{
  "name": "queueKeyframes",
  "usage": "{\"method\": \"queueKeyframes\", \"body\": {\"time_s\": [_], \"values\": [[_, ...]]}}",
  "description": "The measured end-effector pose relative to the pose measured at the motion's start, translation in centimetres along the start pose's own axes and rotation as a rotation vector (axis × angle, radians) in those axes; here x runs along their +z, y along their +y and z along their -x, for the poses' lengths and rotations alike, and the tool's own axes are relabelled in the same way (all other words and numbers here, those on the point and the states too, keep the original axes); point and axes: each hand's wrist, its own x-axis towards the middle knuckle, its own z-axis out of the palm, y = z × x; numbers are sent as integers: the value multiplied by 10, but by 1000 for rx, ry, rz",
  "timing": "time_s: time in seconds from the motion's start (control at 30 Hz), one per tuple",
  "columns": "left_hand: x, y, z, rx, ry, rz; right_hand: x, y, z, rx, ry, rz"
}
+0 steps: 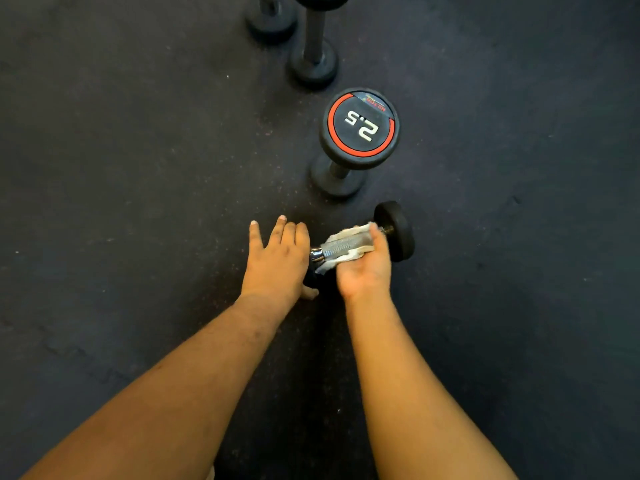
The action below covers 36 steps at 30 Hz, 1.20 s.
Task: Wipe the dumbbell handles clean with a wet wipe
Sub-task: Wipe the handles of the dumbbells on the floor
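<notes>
Mid-wipe: the right hand cups the wet wipe around the lying dumbbell handle, the left hand rests flat-fingered on its near head, while the upright dumbbells at twelve o'clock probably wait.

Near weight: we lose it under the left hand.
Far dumbbells: cut by the top edge.
Wipe: partly inside the right hand.

Left hand: flat, fingers straight, pressing near end of lying dumbbell.
Right hand: palm up, cupping white wipe under knurled handle.
Behind: upright dumbbell marked 2.5, on dark floor.
</notes>
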Motion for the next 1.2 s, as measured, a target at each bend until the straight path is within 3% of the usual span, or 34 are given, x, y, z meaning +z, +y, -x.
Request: {"method": "queueKeyframes", "body": {"time_s": [0.17,0.33,0.47,0.67,0.73,0.87,1.0,1.1,1.2], "values": [[0,-2,0,2,5,22,-1,14,4,-139,138,44],[-1,-2,-1,-7,-14,51,17,-8,5,0,213,12],[0,-1,0,-7,-19,50,4,-16,-2,-7,115,-2],[2,0,3,-1,-25,18,-7,30,2,-22,1,62],[2,0,2,3,-19,19,-10,33,2,3,-39,189],[2,-3,0,6,-19,45,-38,35,15,-85,-213,731],[1,-3,-1,13,3,72,-51,34,36,-289,-72,1152],[3,-7,-3,42,10,155,-50,18,42,-440,-84,1212],[12,-14,-5,79,16,399,-40,-12,39,-775,-99,1298]]}}
